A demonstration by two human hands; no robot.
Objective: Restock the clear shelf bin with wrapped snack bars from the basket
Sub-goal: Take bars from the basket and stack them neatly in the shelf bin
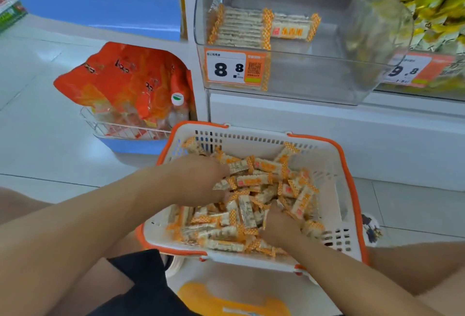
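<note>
You are gathering bars, I think; both your hands are reaching down into the basket point(351, 190) and nothing is yet going up to the shelf. Your left hand point(198, 179) is lying over the pile near the basket's left wall, with the fingers curling down among the snack bars point(254, 182); it seems to be closing on some of them, but how many I cannot tell. Your right hand point(280, 225) is digging into the middle of the pile nearer to you; its fingertips are hidden under the wrappers, so I cannot tell whether it is gripping anything.

The next move, in my judgement, is calling for a firm handful in each hand and then a lift up and forward to the clear bin point(302, 71) above the basket; the wrappers look slippery, so loose bars could be dropping back.

The basket is standing on the floor in front of you and is holding a deep, untidy heap of bars. The clear bin is sitting on the shelf and is mostly bare; one neat stack point(240, 27) is lying at its left back, and one single bar point(289, 29) is lying just beside it to the right.
</note>
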